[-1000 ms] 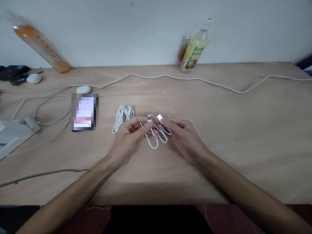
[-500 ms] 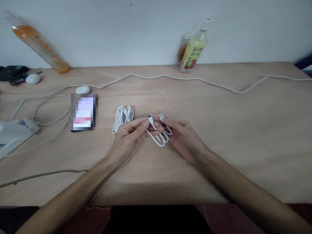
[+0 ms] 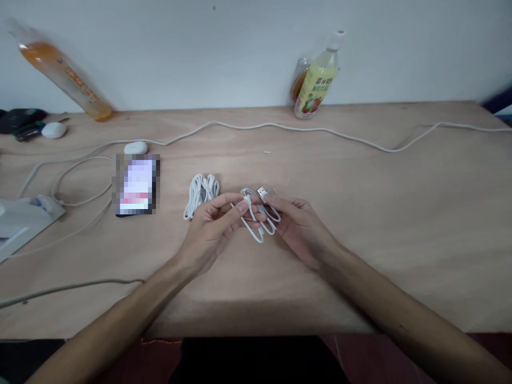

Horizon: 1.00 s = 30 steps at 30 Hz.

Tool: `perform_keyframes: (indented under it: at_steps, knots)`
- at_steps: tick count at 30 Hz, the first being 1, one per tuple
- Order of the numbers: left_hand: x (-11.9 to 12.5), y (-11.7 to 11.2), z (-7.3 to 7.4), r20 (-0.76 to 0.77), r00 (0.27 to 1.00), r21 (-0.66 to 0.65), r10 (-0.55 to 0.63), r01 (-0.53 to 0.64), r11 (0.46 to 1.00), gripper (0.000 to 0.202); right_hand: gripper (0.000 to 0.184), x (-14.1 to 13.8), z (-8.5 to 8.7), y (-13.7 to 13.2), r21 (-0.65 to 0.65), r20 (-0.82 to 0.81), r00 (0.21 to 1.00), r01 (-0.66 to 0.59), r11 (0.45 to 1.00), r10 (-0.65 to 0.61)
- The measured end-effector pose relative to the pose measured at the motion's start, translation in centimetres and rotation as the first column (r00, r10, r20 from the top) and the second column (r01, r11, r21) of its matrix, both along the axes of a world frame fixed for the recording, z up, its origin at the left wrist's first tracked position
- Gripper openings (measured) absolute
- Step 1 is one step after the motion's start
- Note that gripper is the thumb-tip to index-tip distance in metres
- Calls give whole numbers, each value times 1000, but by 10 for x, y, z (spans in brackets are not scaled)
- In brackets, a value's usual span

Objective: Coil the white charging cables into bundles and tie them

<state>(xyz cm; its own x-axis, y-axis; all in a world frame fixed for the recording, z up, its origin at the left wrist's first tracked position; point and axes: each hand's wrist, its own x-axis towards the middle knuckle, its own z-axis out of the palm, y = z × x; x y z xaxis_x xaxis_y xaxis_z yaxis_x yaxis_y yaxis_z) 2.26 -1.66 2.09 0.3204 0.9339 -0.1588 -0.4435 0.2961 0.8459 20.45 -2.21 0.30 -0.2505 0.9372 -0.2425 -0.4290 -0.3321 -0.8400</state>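
We pinch the white USB cable (image 3: pixel 260 228) with both hands, L hand (image 3: pixel 212 224) at the small plug (image 3: pixel 247 200), R hand (image 3: pixel 298 226) at the USB-A plug (image 3: pixel 262 191), just above tabletop (image 3: pixel 360 213) centre; vs. 0.5 s ago plugs sit closer, so loops stay gathered.

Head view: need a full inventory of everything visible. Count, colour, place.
short white USB cable: 1, white, looped, held between both hands
bundled white cable: 1, white, on table just left of left hand
phone with lit screen: 1, black, left of bundle
long white cord: 1, white, across table's back
yellow-green plastic drink bottle: 1, by wall, back centre
orange plastic drink bottle: 1, tilted, back left
small white oval cases: 2, white, back left
wooden table: 1, light brown, under everything
left hand: pinches the cable
right hand: pinches cable by USB plug
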Motion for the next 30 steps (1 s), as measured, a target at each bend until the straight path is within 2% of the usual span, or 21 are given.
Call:
perform_keyframes:
  at_steps: [3,9,11,16,22,30]
  knots:
    - [0,-1,1,-25,1000,28,5,-4,1000,28,26,0,1,0,-2,5,1000,3,1000,-3]
    - [-3,-2,-1,-210,975,124,67,-41,991,18,29,-1,5,-1,-6,12,1000,-2,1000,2]
    - [-4,-3,-2,-238,969,139,68,-35,990,21,28,-1,6,-2,-3,4,1000,-14,1000,14]
    - [-3,-6,-5,-217,974,136,72,-43,990,36,27,-2,4,-1,-25,-3,999,32,999,-32]
    - [-3,-7,-5,-277,954,147,114,-75,986,19,27,-5,4,0,-37,-9,998,55,998,-55]
    - [-1,-1,-1,-255,948,95,192,-173,980,18,23,-8,9,-6,91,86,994,63,994,-71]
